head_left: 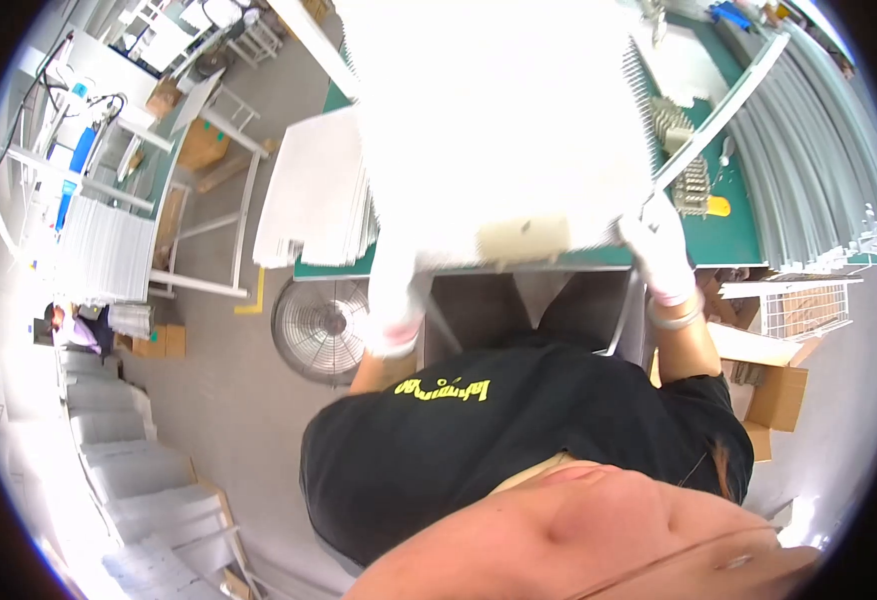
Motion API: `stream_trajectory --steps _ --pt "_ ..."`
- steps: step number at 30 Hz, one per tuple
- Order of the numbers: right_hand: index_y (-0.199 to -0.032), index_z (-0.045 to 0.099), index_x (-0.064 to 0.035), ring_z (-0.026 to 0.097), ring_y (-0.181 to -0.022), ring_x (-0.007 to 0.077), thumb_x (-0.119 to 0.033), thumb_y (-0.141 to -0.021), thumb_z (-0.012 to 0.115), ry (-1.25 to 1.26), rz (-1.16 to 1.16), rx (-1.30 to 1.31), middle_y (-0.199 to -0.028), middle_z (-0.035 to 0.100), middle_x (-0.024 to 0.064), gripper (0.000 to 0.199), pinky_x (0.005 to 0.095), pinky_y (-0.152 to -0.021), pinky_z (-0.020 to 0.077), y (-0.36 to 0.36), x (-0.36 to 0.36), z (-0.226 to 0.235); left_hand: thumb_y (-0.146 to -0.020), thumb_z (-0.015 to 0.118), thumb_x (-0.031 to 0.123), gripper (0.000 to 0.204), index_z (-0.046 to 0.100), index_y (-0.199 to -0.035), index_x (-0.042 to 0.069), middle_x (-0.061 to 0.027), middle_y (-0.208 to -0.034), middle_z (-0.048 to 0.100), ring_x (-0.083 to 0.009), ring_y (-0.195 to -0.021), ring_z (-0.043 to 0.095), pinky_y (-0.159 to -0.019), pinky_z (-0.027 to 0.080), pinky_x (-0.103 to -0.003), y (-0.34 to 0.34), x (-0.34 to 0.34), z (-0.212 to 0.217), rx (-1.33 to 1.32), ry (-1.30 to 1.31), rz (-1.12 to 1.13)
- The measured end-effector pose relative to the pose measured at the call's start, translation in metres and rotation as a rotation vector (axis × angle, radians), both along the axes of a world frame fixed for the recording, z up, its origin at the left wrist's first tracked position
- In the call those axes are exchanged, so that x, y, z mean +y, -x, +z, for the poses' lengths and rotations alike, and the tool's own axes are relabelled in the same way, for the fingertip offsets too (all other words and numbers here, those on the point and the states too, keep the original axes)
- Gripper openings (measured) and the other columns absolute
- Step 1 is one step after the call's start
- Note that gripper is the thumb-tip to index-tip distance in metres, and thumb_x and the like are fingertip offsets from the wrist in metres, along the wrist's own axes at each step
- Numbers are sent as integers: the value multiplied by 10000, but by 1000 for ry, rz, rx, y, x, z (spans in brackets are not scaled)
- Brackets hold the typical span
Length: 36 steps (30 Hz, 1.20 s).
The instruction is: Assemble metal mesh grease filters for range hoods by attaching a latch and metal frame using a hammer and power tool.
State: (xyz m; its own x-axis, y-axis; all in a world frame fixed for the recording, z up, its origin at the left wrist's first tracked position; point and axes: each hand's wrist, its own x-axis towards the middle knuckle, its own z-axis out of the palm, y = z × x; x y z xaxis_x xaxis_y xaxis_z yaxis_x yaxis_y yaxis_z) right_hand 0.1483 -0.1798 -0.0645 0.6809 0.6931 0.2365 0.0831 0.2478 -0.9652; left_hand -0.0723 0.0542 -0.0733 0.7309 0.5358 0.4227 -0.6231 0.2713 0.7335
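Observation:
A large white stack or panel with finely ridged side edges lies in front of me, washed out by glare. At its near edge sits a beige block. White gloves cover both hands. By the panel's near left corner is my left hand, blurred, its fingers lost in the white. My right hand is at the near right corner with curled fingers; what they grip is too unclear to name. A white bar slants from just above that hand toward the far right; whether they touch I cannot tell.
The green table carries ridged metal parts, a yellow-handled tool and long grey strips at right. White sheets overhang its left side. A floor fan, a wire basket and cardboard boxes stand around me.

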Motion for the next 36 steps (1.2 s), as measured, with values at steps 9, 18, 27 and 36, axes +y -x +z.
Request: stream_trajectory --steps 9,18,27,36 --pt "-777 518 -89 380 -594 6 -60 -925 699 -268 -241 -247 -659 458 -82 236 198 -523 334 -33 62 61 -953 633 76 197 608 -1112 -37 -54 -970 637 -96 -839 574 -746 480 -245 -28 53 70 72 -455 489" --pt "-1069 647 -2 363 -581 4 -80 -917 705 -266 -467 -386 -655 456 -90 180 193 -516 315 -45 67 47 -839 736 -63 200 567 -818 42 39 -735 532 -26 -650 473 -602 439 -205 -89 70 60 18 -497 541" --pt "-1210 592 42 591 -922 89 -108 -961 638 -71 -232 -323 -1051 680 40 295 268 -837 493 -51 60 -39 -867 679 -10 308 633 -1168 -57 -49 -1009 712 -100 -871 644 -769 517 -250 -83 59 -42 375 -353 439" --pt "-857 562 -59 489 -721 39 -67 -867 737 -135 -288 -250 -808 564 -40 175 223 -636 427 -57 50 58 -856 733 62 224 539 -963 34 -28 -940 577 -105 -846 543 -755 480 -275 -75 68 90 139 -270 282"
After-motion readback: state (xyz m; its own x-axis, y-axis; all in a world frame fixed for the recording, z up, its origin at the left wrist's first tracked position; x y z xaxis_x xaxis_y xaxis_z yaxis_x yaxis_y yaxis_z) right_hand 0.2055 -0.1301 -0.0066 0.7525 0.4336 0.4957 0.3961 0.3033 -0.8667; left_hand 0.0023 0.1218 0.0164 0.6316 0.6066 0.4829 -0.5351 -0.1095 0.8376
